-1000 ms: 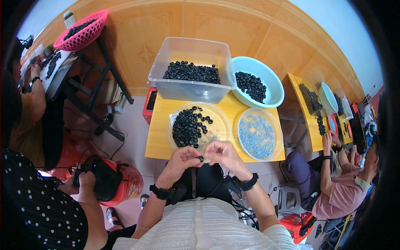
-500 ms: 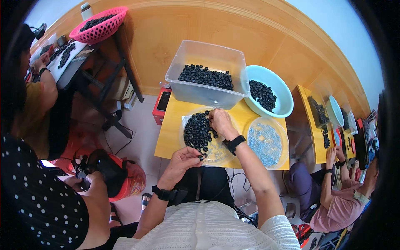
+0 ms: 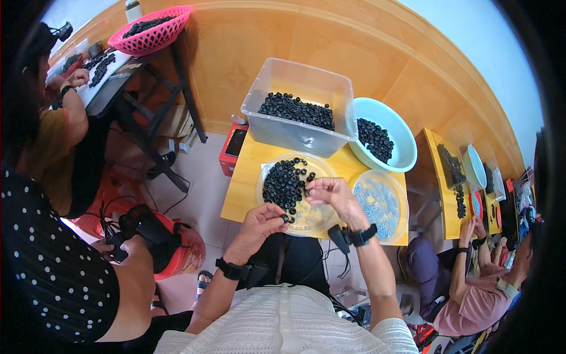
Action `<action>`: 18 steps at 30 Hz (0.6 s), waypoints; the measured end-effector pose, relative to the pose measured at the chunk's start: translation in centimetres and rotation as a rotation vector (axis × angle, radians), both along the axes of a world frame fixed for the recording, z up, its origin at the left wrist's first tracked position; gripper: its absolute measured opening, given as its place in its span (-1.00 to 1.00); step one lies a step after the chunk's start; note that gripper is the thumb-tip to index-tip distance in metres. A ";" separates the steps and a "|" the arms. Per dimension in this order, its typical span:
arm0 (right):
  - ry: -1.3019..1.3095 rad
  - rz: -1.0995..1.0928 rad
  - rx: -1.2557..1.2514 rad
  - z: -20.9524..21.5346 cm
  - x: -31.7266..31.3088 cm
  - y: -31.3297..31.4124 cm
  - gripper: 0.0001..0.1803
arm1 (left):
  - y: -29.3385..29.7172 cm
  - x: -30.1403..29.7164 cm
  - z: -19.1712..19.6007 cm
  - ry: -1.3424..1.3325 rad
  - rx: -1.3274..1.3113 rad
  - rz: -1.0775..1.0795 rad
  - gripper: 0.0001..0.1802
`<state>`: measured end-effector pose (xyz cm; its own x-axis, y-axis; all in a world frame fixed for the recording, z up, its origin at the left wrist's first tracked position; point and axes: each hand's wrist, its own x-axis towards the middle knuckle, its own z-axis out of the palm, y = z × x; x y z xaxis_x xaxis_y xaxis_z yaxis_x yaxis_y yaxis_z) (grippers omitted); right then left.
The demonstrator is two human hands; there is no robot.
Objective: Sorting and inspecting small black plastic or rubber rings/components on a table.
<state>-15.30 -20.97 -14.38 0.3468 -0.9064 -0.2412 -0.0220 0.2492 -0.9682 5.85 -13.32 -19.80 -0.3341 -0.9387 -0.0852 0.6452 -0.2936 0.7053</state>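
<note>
While both hands worked over the clear tray (image 3: 318, 221), black rings (image 3: 285, 184) lay heaped there.
Right hand (image 3: 331, 193) pinched one ring; left hand (image 3: 259, 223), half-curled, held another.

My left hand (image 3: 259, 223) pinches a black ring (image 3: 285, 219) at the near edge of the clear plate (image 3: 312, 219). My right hand (image 3: 331, 193) hovers over the plate, fingertips beside the ring pile (image 3: 284, 184). Blue-filled plate (image 3: 380, 202) sits to its right; tub (image 3: 300, 112) and bowl (image 3: 383, 138) behind hold more rings.
</note>
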 end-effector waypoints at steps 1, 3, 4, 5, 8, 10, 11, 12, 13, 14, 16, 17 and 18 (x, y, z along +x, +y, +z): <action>-0.046 0.003 0.007 0.6 0.1 1.2 -0.85 | 0.0 -0.1 0.1 0.000 0.001 -0.006 -0.84; -0.029 -0.005 -0.007 1.2 0.4 3.3 -0.83 | -0.1 -0.5 0.5 0.023 -0.014 0.007 -0.81; -0.025 0.010 -0.039 1.4 0.6 4.2 -0.83 | -0.1 -0.6 0.5 0.022 -0.015 0.002 -0.81; -0.021 0.024 -0.070 1.6 1.0 5.1 -0.83 | -0.1 -0.7 0.6 0.024 -0.017 0.003 -0.81; 0.064 -0.048 -0.241 1.4 1.6 6.8 -0.83 | -0.2 -1.2 0.8 0.026 -0.029 -0.006 -0.81; 0.195 -0.111 -0.438 1.4 2.0 7.4 -0.82 | -0.2 -1.5 0.8 0.027 -0.039 -0.010 -0.80; 0.193 -0.114 -0.438 1.8 2.2 7.6 -0.82 | -0.2 -1.5 0.7 0.020 -0.043 -0.011 -0.80; 0.275 -0.101 -0.507 2.4 2.4 7.8 -0.82 | -0.2 -1.5 0.7 0.014 -0.046 -0.011 -0.79; 0.359 -0.089 -0.575 2.7 2.5 7.9 -0.83 | -0.2 -1.6 0.8 0.013 -0.046 -0.014 -0.79; 0.359 -0.091 -0.575 2.7 2.7 8.0 -0.83 | -0.2 -1.7 0.8 0.009 -0.048 -0.012 -0.79; 0.415 -0.109 -0.688 2.8 2.8 8.1 -0.82 | -0.2 -1.8 0.9 0.005 -0.050 -0.011 -0.78; 0.416 -0.110 -0.688 2.8 2.9 8.1 -0.82 | -0.1 -1.8 1.0 -0.019 -0.059 -0.010 -0.78; 0.434 -0.108 -0.713 2.8 2.9 8.2 -0.82 | -0.1 -1.9 1.1 -0.044 -0.067 -0.008 -0.78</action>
